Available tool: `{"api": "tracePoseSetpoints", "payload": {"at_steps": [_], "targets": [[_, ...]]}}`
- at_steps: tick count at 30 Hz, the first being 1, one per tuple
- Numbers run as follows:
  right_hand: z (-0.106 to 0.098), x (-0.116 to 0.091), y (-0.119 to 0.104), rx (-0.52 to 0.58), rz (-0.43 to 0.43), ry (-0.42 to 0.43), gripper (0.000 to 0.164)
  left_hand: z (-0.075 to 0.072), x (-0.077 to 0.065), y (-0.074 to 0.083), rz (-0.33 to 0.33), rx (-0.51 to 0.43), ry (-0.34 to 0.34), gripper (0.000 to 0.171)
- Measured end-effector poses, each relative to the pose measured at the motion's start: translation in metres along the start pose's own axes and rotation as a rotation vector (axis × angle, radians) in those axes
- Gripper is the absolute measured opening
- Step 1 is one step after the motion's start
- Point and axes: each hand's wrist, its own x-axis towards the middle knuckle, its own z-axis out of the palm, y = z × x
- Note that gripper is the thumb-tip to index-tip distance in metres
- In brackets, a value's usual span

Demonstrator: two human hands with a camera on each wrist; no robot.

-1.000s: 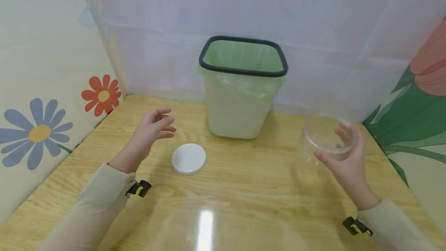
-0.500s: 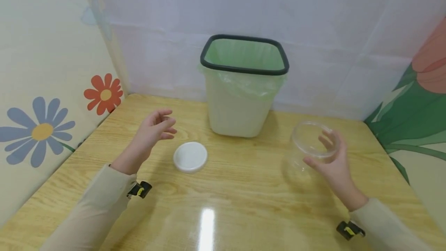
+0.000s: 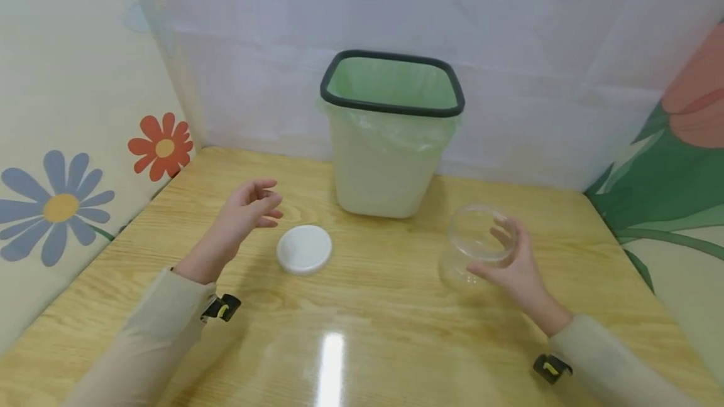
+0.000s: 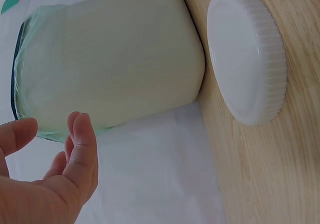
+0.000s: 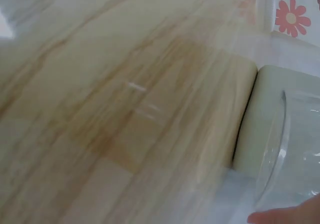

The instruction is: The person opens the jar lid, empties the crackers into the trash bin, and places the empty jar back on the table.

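My right hand (image 3: 517,269) grips a clear, see-through jar (image 3: 464,262) from its right side, thumb in front and fingers round the far side. The jar is in front of the bin's right side in the head view; part of its wall (image 5: 300,149) shows at the right edge of the right wrist view. A white round lid (image 3: 304,249) with a ribbed edge lies flat on the table, left of centre. My left hand (image 3: 243,212) hovers just left of the lid, fingers loosely bent, thumb and fingertips apart, holding nothing.
A pale bin (image 3: 384,162) with a black rim and a green liner bag stands at the back centre of the wooden table (image 3: 384,331). A white cloth (image 3: 537,80) hangs behind it. Flower-printed panels (image 3: 62,99) close off both sides.
My right hand has carried the clear jar leftward and slightly down in the head view, closer to the middle. My left hand and the lid stay about where they were.
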Motion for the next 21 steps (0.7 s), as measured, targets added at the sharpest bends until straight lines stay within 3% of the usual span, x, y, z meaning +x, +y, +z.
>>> {"api": "tracePoseSetpoints", "payload": {"at_steps": [11, 21], "targets": [[0.0, -0.002, 0.009, -0.03, 0.09, -0.097, 0.109, 0.0, -0.001, -0.005, -0.002, 0.038, 0.009, 0.052], [0.002, -0.004, 0.017, -0.128, 0.093, -0.158, 0.113, 0.004, 0.004, -0.009, 0.019, 0.071, -0.004, 0.053]]}}
